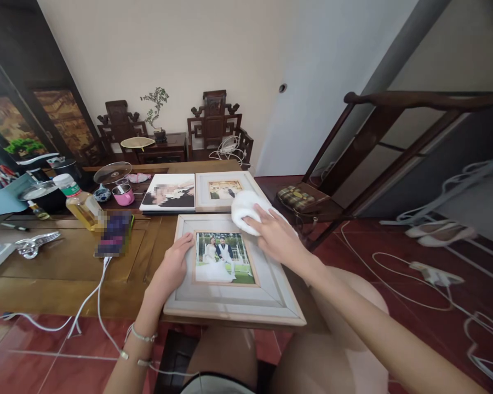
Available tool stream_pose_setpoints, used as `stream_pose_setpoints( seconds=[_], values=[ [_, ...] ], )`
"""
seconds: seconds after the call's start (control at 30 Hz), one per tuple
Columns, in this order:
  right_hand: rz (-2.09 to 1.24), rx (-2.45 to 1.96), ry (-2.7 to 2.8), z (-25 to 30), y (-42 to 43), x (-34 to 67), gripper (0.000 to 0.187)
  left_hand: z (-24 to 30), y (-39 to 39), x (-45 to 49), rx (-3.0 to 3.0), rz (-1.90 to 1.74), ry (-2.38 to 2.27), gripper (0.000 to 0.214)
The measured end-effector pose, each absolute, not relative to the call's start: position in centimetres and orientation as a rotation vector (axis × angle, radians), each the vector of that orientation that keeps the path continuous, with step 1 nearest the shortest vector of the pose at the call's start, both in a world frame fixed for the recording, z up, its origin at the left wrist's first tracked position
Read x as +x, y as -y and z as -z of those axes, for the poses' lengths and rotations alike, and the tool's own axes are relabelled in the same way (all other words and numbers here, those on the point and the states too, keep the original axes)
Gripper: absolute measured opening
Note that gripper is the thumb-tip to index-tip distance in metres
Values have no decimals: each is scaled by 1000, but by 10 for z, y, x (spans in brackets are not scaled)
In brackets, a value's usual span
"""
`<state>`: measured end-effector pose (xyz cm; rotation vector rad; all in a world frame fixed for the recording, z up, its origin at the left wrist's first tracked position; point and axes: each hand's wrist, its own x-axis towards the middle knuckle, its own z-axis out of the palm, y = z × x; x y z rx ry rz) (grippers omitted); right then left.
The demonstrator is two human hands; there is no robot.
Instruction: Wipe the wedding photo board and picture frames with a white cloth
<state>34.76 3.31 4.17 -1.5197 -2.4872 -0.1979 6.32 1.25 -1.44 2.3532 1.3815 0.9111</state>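
A wooden picture frame with a wide pale mat lies on the near part of the table. Its photo shows two people seated on a swing outdoors. My left hand grips the frame's left side, fingers resting over the pale border; the thumb is hidden. In my right hand is a bunched white cloth, pressed at the frame's upper right corner. Behind it lie a second pale frame with a photo, partly covered by the cloth, and a white-edged photo panel.
On the wooden table at left are a phone with a white cable, a bottle of yellow liquid, a pink cup and a clear object. A wooden chair holding a bag stands right.
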Motion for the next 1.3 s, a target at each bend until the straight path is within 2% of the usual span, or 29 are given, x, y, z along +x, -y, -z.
stream_pose_setpoints(
  seconds=[0.2,0.53,0.7,0.93,1.1,1.2,1.3],
  values=[
    [329,-1521,2629,-43,-20,334,53,17,-13,65,2332,-988,-1395,55],
    [-290,-1366,2812,-69,97,345,55,17,-8,69,2304,-996,-1441,53],
    [-485,-1191,2859,-78,117,327,55,17,-9,68,2307,-955,-1446,55],
    [-431,-1263,2726,-63,65,297,70,16,-9,67,2332,-942,-1433,55],
    [-159,-1476,2570,-62,-6,303,78,14,-6,67,2298,-915,-1441,54],
    [40,-1341,2492,-64,-45,295,81,13,-6,67,2298,-922,-1442,53],
    [87,-1042,2622,-59,-67,275,77,10,-7,68,2309,-938,-1430,52]
  ],
)
